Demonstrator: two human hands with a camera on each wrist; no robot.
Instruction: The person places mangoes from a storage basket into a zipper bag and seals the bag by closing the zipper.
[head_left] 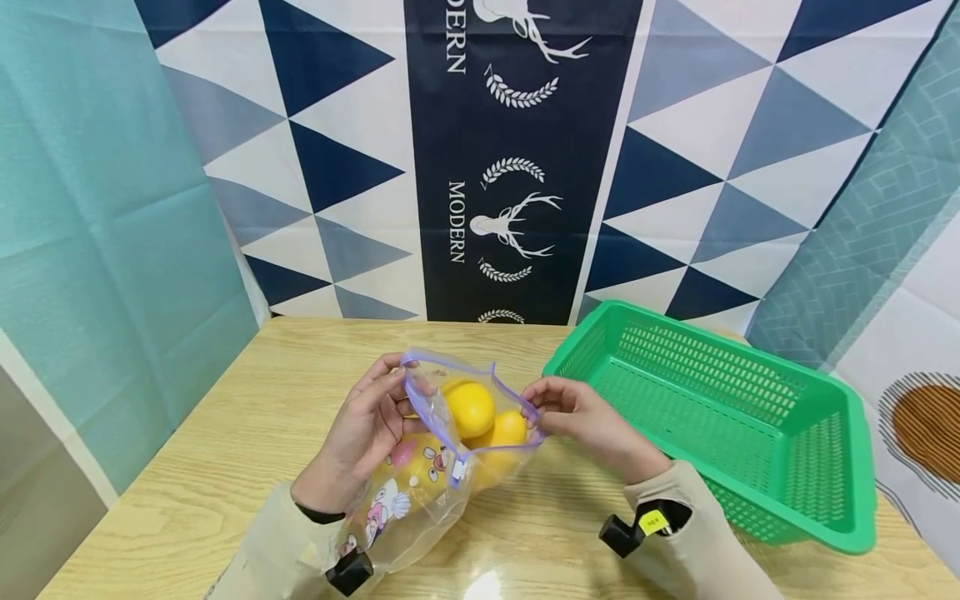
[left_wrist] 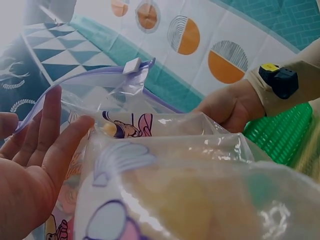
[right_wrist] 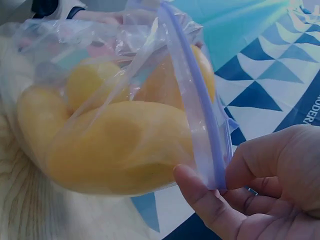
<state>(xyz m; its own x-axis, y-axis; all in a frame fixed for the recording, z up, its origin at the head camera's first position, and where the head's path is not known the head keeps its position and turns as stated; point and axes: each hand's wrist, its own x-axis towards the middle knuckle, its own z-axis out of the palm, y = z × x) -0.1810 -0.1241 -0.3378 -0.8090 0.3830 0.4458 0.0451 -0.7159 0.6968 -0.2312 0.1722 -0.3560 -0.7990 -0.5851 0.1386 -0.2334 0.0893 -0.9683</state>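
A clear zip bag (head_left: 408, 537) with cartoon prints and a purple zip edge stands tilted over the table, its mouth open. Several smooth yellow fruits (head_left: 472, 409) lie inside; a long, curved one (right_wrist: 120, 147) shows through the plastic in the right wrist view. My left hand (head_left: 369, 425) pinches the far left rim between thumb and fingers. At the right corner of the mouth, my right hand (head_left: 581, 417) pinches the purple edge with thumb and fingertips. A white slider (left_wrist: 132, 66) sits at one end of the zip.
To the right, a green plastic basket (head_left: 701, 429) with perforated walls stands on the wooden table (head_left: 247, 425), close to my right forearm. Patterned cloth (head_left: 341, 167) hangs behind the table, and teal cloth (head_left: 112, 217) hangs at the left.
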